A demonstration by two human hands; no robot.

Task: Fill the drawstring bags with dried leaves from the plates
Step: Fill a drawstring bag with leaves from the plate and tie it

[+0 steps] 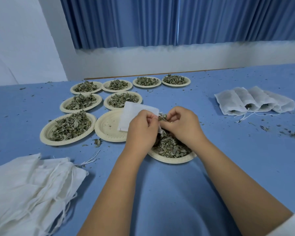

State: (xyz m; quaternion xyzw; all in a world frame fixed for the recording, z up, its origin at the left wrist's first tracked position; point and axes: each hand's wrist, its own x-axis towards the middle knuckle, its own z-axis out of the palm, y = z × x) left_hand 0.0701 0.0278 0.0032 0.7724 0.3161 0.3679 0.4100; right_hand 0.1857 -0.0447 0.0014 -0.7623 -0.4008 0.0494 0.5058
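The blue cloth-covered table (228, 150) is carrying everything. Landmark: the round cream paper plate of dried green leaves (170, 161) nearest the viewer. Left of it a heap of empty white drawstring bags (29, 184) is lying; far to its right, a row of filled bags (255, 103); beyond it, further leaf plates (44, 135). Directly above it the left hand (143, 128) is pinching the mouth of a flat white fabric bag (134, 114) with curled fingers, while the right hand (182, 125), fingers also curled, is holding a tuft of leaves (162, 117) at that mouth. Likely fault: with only one hand holding it, the mouth is liable to sag shut, spilling leaves onto the table.
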